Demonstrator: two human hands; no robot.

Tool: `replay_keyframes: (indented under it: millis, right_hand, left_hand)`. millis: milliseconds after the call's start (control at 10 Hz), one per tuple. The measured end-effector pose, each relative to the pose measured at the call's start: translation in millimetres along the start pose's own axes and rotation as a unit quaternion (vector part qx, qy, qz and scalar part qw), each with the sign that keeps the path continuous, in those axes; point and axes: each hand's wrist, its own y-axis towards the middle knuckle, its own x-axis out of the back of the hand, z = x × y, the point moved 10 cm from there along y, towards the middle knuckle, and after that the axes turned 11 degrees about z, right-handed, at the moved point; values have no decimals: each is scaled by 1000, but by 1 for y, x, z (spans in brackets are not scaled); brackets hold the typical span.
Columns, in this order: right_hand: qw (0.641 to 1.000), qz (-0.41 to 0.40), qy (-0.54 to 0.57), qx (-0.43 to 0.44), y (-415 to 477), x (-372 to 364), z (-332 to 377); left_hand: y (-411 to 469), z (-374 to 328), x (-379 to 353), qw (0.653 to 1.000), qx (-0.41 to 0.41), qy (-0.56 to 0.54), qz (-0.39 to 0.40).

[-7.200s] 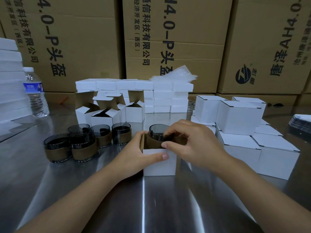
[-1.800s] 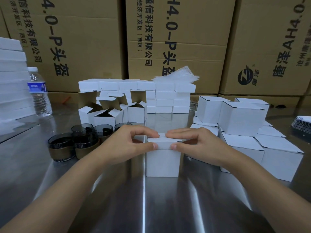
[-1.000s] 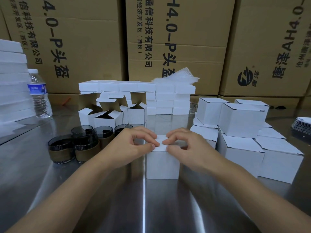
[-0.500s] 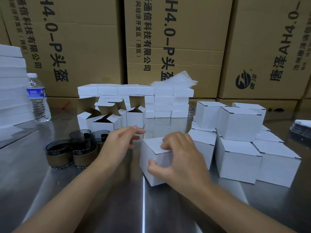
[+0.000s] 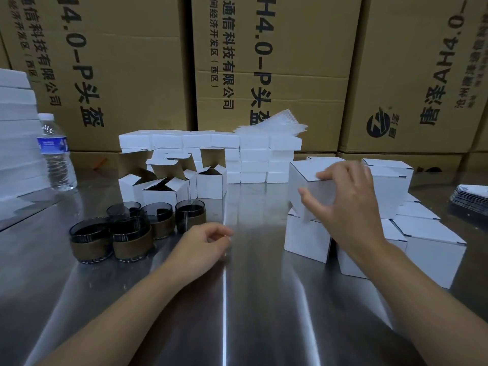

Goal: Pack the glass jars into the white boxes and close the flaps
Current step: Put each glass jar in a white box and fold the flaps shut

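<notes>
Head view: right hand fingers clasp the closed white box at centre right, tilted over the packed stack; level it, seat it square before release; left hand loosely curled, empty, near glass jars left.

Bare table ctr/front; glass jars block L, closed boxes R, open boxes behind jars.

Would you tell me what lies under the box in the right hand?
A closed white box on the table; the held box and right hand cover its top; contact is unclear.
</notes>
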Motion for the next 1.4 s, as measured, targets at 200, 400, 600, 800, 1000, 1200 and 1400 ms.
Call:
replay_keyframes:
  millis: [200,400,600,800,1000,1200,1400]
  right_hand:
    - [999,-7,-33,-9,1,-1,-12]
    - [993,-10,-114,3,2,-1,-1]
    - [988,-30,-136,63,7,-8,37]
    - [984,159,-24,75,38,-89,84]
    - [917,391,78,18,58,-201,115]
    - [871,486,48,57,47,-265,151]
    - [860,509,31,8,35,-284,146]
  left_hand:
    - [1,-3,-7,998,-18,59,32]
    - [-2,-10,-13,992,-29,105,58]
    - [-2,-7,-18,985,-26,158,58]
    - [-1,-10,-23,974,-50,212,54]
    - [-6,-25,-32,944,-120,302,63]
    - [-9,-30,-33,939,-137,304,82]
    - [-2,-13,-35,920,-87,372,86]
